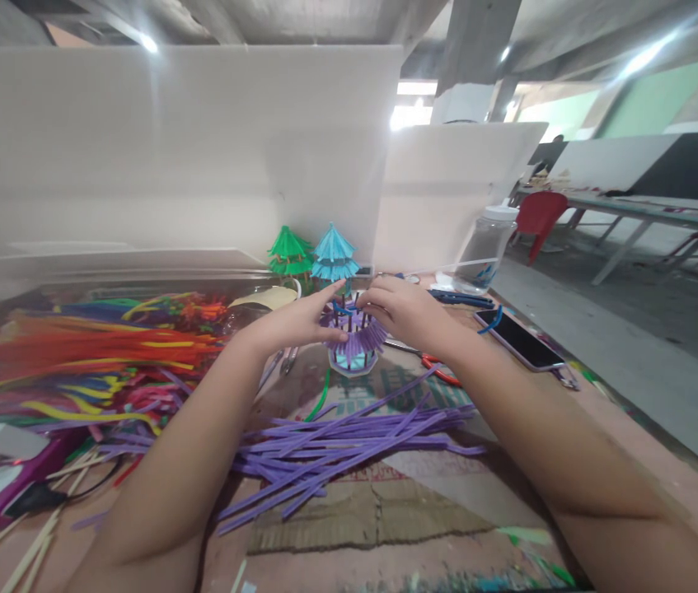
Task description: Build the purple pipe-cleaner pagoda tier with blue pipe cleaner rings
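In the middle of the table stands a small pavilion model [364, 340] with a purple pipe-cleaner roof skirt, dark posts and a pale octagonal base. My left hand [302, 317] is around its left side, thumb against the purple skirt and index finger stretched toward the top. My right hand [401, 309] is at the upper right of the model, its fingers bent together; what they pinch is hidden. A blue pipe-cleaner piece [342, 310] shows on the upper frame between the hands. Below the model lies a loose pile of purple pipe cleaners [349, 449].
Green [288, 251] and light-blue [334, 251] roofed models stand behind. Coloured pipe cleaners [89, 346] and a magenta device [8, 486] are left. Red-handled pliers [441, 371], a phone [518, 339] and a clear jar [485, 251] are right. A white board [169, 148] rises behind.
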`<state>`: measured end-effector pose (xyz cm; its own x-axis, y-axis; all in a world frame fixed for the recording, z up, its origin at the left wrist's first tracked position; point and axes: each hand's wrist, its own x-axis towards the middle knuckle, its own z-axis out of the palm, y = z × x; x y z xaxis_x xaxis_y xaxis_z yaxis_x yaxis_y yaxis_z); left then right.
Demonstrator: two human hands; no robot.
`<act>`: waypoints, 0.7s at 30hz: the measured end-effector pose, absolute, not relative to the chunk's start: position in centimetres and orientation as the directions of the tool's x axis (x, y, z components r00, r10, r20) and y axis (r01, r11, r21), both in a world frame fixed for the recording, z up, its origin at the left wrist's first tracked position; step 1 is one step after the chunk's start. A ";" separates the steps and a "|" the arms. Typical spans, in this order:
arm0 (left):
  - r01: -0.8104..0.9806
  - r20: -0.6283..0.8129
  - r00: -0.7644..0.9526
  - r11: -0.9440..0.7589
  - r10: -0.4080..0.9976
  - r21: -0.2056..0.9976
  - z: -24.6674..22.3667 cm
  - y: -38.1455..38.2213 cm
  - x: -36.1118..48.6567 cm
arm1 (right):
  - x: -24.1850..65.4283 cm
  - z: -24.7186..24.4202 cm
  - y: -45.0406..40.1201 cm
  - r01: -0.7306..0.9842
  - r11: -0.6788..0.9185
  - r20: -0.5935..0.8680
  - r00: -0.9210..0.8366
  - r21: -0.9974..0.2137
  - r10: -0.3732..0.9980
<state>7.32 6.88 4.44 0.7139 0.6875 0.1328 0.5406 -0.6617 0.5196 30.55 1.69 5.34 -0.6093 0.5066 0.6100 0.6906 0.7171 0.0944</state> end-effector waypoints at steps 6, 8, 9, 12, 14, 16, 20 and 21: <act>0.549 0.133 0.708 -0.659 0.694 0.515 4.5 6.8 7.2 | 30.7 5.5 1.6 0.665 0.746 0.619 -0.596 0.023 0.512; 0.557 0.126 0.704 -0.653 0.699 0.513 4.6 6.7 7.3 | 30.8 5.6 1.6 0.672 0.740 0.621 -0.583 0.006 0.524; 0.560 0.122 0.703 -0.652 0.700 0.511 4.6 6.7 7.3 | 30.9 5.6 1.7 0.675 0.737 0.621 -0.580 0.006 0.527; 0.572 0.111 0.700 -0.648 0.705 0.503 4.7 6.6 7.4 | 30.9 5.5 1.8 0.668 0.744 0.611 -0.595 0.014 0.522; 0.574 0.112 0.702 -0.651 0.704 0.496 4.7 6.7 7.4 | 30.8 5.5 1.7 0.656 0.755 0.608 -0.604 0.012 0.515; 0.572 0.119 0.705 -0.659 0.699 0.488 4.6 6.7 7.3 | 30.7 5.6 1.7 0.647 0.763 0.613 -0.606 0.009 0.507; 0.569 0.124 0.706 -0.663 0.697 0.485 4.6 6.8 7.3 | 30.7 5.7 1.5 0.637 0.771 0.617 -0.608 0.004 0.500; 0.571 0.121 0.705 -0.660 0.699 0.487 4.6 6.8 7.3 | 30.7 5.7 1.5 0.640 0.768 0.612 -0.608 0.001 0.506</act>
<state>7.30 6.79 4.64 0.7048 0.6990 0.1210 0.5712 -0.6604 0.4874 30.65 1.45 5.73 -0.6079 0.5062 0.6117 0.6403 0.7681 0.0008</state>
